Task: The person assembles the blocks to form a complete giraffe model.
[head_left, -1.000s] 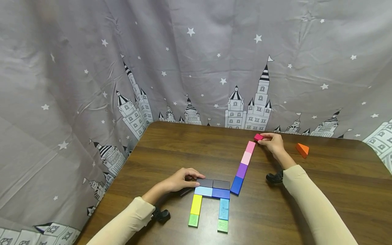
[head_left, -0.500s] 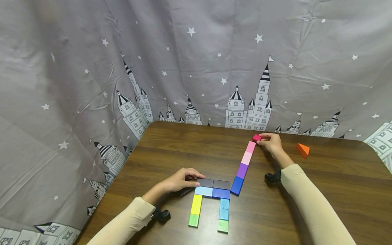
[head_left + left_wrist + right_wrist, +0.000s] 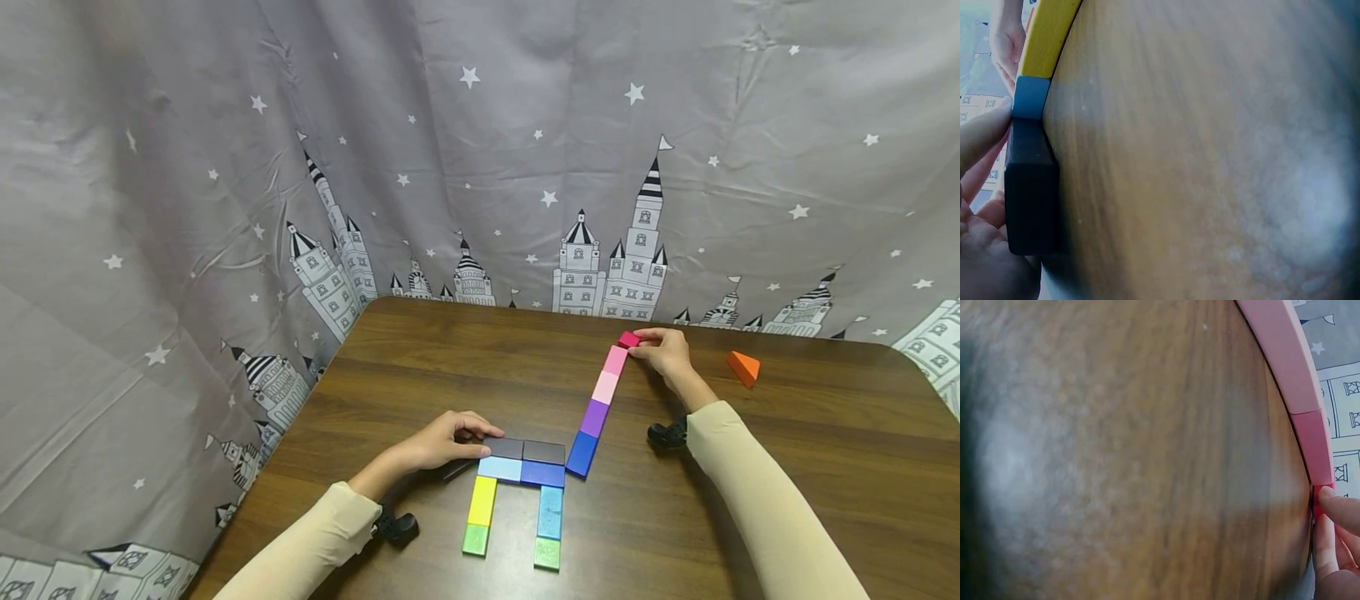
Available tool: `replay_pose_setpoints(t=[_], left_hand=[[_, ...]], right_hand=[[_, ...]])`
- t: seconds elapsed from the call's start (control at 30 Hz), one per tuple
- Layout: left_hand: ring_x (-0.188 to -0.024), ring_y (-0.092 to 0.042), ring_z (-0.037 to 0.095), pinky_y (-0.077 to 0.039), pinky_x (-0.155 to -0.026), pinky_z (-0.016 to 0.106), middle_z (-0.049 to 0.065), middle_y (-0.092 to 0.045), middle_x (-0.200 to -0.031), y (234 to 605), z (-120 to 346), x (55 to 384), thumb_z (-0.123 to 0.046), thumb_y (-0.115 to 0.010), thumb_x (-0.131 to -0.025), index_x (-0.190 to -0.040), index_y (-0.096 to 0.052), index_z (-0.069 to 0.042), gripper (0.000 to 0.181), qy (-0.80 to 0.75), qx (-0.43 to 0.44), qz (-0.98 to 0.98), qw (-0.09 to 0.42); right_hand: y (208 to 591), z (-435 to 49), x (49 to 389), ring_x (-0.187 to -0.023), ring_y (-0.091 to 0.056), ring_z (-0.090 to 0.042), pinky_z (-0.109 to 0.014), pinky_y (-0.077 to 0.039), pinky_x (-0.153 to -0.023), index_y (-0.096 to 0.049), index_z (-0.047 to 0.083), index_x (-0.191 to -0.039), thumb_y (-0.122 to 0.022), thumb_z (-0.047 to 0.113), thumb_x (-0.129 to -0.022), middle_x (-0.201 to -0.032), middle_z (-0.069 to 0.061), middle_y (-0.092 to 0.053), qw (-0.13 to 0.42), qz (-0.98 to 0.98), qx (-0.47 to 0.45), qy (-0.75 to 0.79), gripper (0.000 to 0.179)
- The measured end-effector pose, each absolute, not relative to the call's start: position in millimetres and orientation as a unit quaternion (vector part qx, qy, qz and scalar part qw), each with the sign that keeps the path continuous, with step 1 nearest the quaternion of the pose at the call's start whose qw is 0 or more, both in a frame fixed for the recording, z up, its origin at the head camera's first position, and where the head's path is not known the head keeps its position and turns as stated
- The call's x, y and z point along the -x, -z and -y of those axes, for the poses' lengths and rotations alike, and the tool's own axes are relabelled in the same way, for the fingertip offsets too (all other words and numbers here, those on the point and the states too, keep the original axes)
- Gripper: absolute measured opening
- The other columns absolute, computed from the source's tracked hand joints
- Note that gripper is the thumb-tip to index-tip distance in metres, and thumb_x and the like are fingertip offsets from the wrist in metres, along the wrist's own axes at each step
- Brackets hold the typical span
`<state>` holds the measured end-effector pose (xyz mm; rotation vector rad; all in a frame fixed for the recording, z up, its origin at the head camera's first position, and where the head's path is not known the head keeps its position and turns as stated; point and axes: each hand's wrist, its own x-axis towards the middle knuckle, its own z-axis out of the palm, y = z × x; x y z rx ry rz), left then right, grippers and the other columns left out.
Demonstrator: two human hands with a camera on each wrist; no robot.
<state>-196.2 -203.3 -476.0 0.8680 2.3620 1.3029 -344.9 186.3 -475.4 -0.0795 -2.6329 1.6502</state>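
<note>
In the head view my right hand (image 3: 666,350) pinches a small red block (image 3: 628,340) between thumb and fingers, right at the far end of a slanting row. That row runs from a pink block (image 3: 615,360) through a light pink block (image 3: 605,387) and a purple block (image 3: 595,417) to a blue block (image 3: 582,454). The right wrist view has the red block (image 3: 1323,499) against the pink one. My left hand (image 3: 438,442) holds the left end of a dark grey block (image 3: 504,448), thumb and fingers about its corner. Another dark block (image 3: 457,471) lies partly hidden beneath this hand.
A second dark grey block (image 3: 544,452) adjoins the held one, above light blue (image 3: 500,469) and blue blocks (image 3: 542,474). Two legs of blocks, yellow (image 3: 482,500) and blue (image 3: 551,511), end in green. An orange triangular block (image 3: 744,367) lies right. A castle-print curtain (image 3: 480,167) hangs behind the table (image 3: 420,358).
My right hand has shifted slightly left with the red block, bringing it to the end of the pink block. My left hand has stayed in place.
</note>
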Motion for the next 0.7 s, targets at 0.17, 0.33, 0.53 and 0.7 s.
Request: replay_pose_setpoints(t=[0.17, 0.33, 0.53, 0.7], left_hand=[[-0.112, -0.059, 0.027, -0.05, -0.095, 0.039, 0.01, -0.067, -0.119, 475.2, 202.8, 196.0, -0.012, -0.068, -0.095, -0.124, -0.069, -0.001, 0.031, -0.451, -0.303, -0.826, 0.151], [-0.113, -0.059, 0.026, -0.05, -0.096, 0.041, 0.01, -0.067, -0.119, 475.5, 202.6, 196.2, -0.013, -0.068, -0.096, -0.124, -0.069, -0.001, 0.031, -0.448, -0.305, -0.827, 0.15], [-0.113, -0.059, 0.026, -0.05, -0.095, 0.041, 0.01, -0.067, -0.12, 476.1, 203.1, 197.0, -0.012, -0.068, -0.096, -0.124, -0.069, -0.001, 0.031, -0.449, -0.306, -0.826, 0.15], [-0.113, -0.059, 0.026, -0.05, -0.096, 0.041, 0.01, -0.067, -0.12, 476.1, 203.2, 197.0, -0.013, -0.069, -0.095, -0.124, -0.069, -0.001, 0.031, -0.449, -0.306, -0.826, 0.151]], right_hand=[[476.4, -186.6, 345.4, -0.067, -0.055, 0.0, -0.011, -0.043, -0.059, -0.065, -0.015, -0.117, -0.078, -0.005, -0.08, -0.085, -0.014, -0.072, 0.018, 0.849, 0.023, -0.527, 0.04], [475.8, -187.4, 345.5, -0.067, -0.054, 0.001, -0.011, -0.043, -0.059, -0.065, -0.014, -0.119, -0.078, -0.005, -0.08, -0.085, -0.012, -0.072, 0.01, 0.849, 0.027, -0.527, 0.042], [476.6, -189.3, 346.0, -0.072, -0.056, -0.002, -0.011, -0.044, -0.061, -0.063, -0.014, -0.122, -0.078, -0.002, -0.083, -0.089, -0.016, -0.072, 0.003, 0.848, 0.026, -0.529, 0.044], [479.0, -188.6, 347.0, -0.105, -0.054, -0.022, -0.021, -0.043, -0.084, -0.062, -0.013, -0.124, -0.074, 0.005, -0.088, -0.121, -0.029, -0.063, 0.0, 0.849, 0.031, -0.527, 0.042]])
